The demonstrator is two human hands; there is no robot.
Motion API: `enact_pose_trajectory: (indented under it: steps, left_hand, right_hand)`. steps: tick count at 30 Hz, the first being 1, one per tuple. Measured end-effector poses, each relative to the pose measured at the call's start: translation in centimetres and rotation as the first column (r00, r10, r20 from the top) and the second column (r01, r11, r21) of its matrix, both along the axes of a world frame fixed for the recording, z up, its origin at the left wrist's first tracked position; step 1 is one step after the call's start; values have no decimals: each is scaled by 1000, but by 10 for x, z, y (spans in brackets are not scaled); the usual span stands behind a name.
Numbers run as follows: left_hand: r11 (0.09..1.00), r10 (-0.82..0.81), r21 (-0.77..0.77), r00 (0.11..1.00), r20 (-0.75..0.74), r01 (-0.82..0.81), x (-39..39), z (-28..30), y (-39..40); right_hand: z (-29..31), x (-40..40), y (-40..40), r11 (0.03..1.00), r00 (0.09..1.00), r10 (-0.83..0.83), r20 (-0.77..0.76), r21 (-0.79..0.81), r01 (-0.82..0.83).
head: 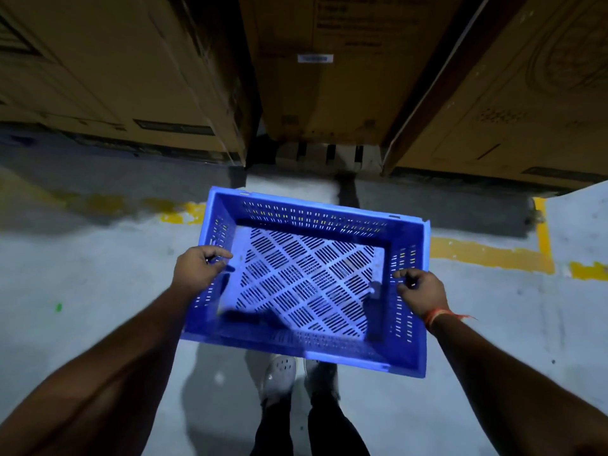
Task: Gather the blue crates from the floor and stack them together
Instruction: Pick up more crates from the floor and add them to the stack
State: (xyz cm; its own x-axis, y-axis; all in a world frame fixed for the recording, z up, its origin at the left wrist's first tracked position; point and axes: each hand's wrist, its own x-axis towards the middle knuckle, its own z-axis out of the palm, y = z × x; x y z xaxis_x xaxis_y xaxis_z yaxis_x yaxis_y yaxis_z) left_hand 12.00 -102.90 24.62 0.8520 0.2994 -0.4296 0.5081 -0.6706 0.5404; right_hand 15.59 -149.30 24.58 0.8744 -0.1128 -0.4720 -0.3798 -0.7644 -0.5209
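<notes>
A blue plastic crate (309, 218) with slotted walls and a lattice bottom is held up in front of me, above the floor and my feet. It is empty and tilts slightly down to the right. My left hand (197, 269) grips its left wall, fingers curled over the rim. My right hand (419, 292) grips the right wall the same way; an orange thread is tied around that wrist. No other blue crate is in view.
Tall cardboard boxes (329, 70) stand close ahead in a row, with narrow dark gaps between them. The grey concrete floor (98, 274) carries worn yellow lines (487, 255). My white shoes (279, 376) show below the crate.
</notes>
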Motion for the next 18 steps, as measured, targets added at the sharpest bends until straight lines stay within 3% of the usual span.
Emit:
enact_pose_trajectory:
  steps: [18]
  left_hand:
    - [997, 74, 33, 996, 42, -75, 6, -10, 4]
  right_hand:
    - [-15, -18, 10, 978, 995, -33, 96, -202, 52]
